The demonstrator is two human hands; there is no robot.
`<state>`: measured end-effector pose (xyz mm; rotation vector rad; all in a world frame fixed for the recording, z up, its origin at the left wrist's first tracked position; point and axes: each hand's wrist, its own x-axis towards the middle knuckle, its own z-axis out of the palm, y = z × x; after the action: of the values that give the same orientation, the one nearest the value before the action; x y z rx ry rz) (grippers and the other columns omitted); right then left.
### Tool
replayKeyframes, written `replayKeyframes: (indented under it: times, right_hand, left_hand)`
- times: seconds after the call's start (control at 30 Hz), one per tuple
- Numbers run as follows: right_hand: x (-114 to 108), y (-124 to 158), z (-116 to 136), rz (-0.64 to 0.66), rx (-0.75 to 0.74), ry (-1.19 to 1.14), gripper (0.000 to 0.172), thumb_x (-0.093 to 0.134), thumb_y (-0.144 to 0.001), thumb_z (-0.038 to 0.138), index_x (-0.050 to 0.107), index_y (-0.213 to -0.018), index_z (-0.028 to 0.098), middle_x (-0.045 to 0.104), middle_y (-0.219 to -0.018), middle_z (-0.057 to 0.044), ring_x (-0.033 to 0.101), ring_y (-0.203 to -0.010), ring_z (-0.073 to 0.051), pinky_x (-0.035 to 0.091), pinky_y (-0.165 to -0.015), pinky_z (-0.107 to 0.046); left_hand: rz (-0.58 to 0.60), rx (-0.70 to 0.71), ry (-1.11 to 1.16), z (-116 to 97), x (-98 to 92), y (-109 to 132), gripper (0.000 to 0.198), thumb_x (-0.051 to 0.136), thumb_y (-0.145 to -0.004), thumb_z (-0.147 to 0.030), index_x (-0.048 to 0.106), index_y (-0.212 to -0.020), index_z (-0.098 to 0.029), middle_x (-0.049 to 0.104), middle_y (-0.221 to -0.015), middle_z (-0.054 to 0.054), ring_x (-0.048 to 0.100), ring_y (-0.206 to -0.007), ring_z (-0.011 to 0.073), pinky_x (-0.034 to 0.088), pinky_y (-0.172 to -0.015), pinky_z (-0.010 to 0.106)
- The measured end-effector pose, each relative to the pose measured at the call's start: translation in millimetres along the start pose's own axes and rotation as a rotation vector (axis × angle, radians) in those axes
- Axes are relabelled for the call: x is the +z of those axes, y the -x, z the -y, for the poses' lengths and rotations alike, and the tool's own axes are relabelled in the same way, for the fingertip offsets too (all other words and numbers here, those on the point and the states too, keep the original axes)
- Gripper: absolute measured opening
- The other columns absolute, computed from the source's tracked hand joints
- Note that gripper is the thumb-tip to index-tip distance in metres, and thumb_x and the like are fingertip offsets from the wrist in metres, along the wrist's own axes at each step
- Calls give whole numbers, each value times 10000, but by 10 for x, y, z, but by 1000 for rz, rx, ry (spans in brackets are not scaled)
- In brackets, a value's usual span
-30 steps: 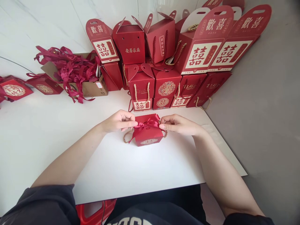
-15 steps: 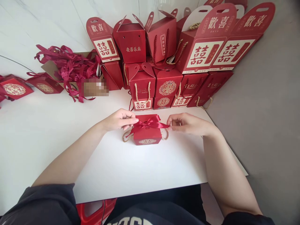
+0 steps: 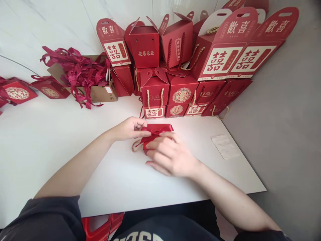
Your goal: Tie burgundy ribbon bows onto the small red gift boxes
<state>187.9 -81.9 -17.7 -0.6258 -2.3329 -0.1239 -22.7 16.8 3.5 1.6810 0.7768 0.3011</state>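
A small red gift box sits on the white table with a shiny red ribbon bow across its top. At the left of the bow, my left hand pinches a loop of the ribbon between thumb and fingers. My right hand, blurred by motion, lies over the front of the box and hides its printed face. Its fingers are by the middle of the bow; whether they grip ribbon I cannot tell. A twisted gold cord handle sticks out at the box's left side.
Stacked red gift boxes stand behind, against the wall. To their left, a cardboard box overflows with red ribbons. More red boxes lie at far left. A pale flat sheet lies near the right edge of the table.
My right hand has let go of the ribbon's right end and swung left and nearer, over the box front. My left hand has moved slightly inward, onto the bow's left loop.
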Motion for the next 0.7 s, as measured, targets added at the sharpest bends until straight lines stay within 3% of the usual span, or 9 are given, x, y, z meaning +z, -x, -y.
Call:
replayKeyframes:
  times: [0.13, 0.23, 0.33, 0.47, 0.57, 0.7]
  right_hand:
    - [-57, 59, -268, -122, 474, -146, 117, 517, -946, 315, 561, -897, 218, 599, -800, -48, 550, -770, -205, 430, -753, -378]
    - [-93, 102, -454, -192, 690, -349, 133, 531, -942, 351, 572, -974, 228, 584, -930, -60, 552, -882, -210, 453, -801, -360]
    - [-117, 126, -566, -129, 733, -604, 184, 565, -928, 394, 606, -1035, 250, 570, -1148, -69, 519, -1138, -226, 414, -976, -385]
    - [-126, 122, -580, -24, 753, -823, 211, 624, -896, 404, 635, -808, 212, 539, -1287, -75, 442, -1301, -239, 290, -1110, -429]
    - [-127, 104, -537, -6, 767, -911, 271, 614, -902, 411, 611, -734, 199, 536, -1317, -79, 443, -1314, -245, 300, -1105, -439]
    - [-120, 101, -512, -8, 733, -860, 200, 599, -910, 406, 622, -840, 220, 542, -1319, -78, 419, -1336, -239, 295, -1111, -447]
  left_hand:
    - [34, -60, 37, -20, 50, 42, 327, 757, -745, -359, 489, -766, -172, 571, -612, -38, 519, -441, 78, 401, -452, 207]
    - [-35, -11, -97, -62, 51, 62, 351, 785, -711, -351, 487, -741, -167, 542, -645, -42, 513, -507, 69, 388, -489, 199]
    - [-84, 45, -232, -102, 35, 76, 362, 800, -692, -351, 505, -808, -176, 466, -624, -69, 436, -525, 61, 342, -507, 195]
    - [-256, 186, -421, -166, 98, 88, 462, 783, -711, -345, 560, -1095, -218, 473, -720, -48, 466, -645, 100, 398, -622, 230]
    - [-395, 295, -522, -190, 248, 64, 188, 667, -825, -343, 669, -960, -213, 507, -875, 12, 529, -795, 131, 445, -771, 280]
    - [-459, 291, -488, -137, 444, 1, 176, 645, -838, -364, 683, -843, -192, 529, -1007, 54, 564, -942, 178, 485, -841, 323]
